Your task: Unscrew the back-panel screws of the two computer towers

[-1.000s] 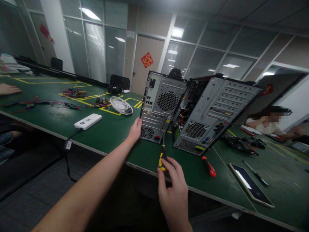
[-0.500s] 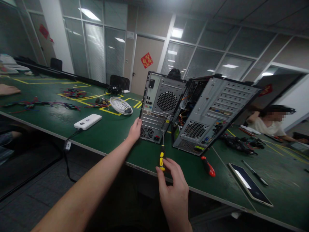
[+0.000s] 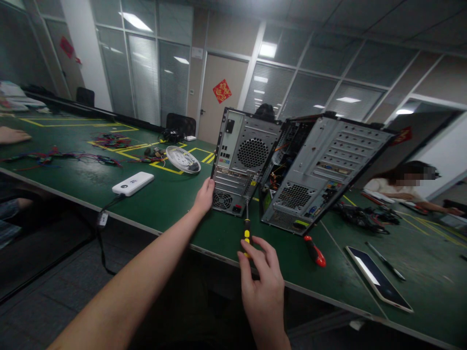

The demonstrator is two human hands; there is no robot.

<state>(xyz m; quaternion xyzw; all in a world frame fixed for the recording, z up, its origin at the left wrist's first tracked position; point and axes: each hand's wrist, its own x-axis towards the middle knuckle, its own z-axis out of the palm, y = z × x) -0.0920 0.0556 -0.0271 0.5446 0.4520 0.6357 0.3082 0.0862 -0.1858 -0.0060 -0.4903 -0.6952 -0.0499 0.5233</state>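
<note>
A computer case stands upright on the green table, its rear panel with fan grille and ports facing me. My left hand holds its lower left side, the thumb at the edge and the other fingers mostly hidden. A black and yellow screwdriver points at the lower right edge of that panel, next to the power socket. Thumb and fingers of my right hand pinch the end of its handle. Whether the tip sits in a screw is too small to tell. To the right leans a second computer case, its side open.
A red and black screwdriver, a tablet-like device and a pen lie on the right. To the left are a white power bank with a cable, a round white cover and tangled wires. Another person sits far right.
My right fingers have shifted slightly on the screwdriver handle, which appears turned a little. My left hand and both cases stay put. The person on the right has leaned lower.
</note>
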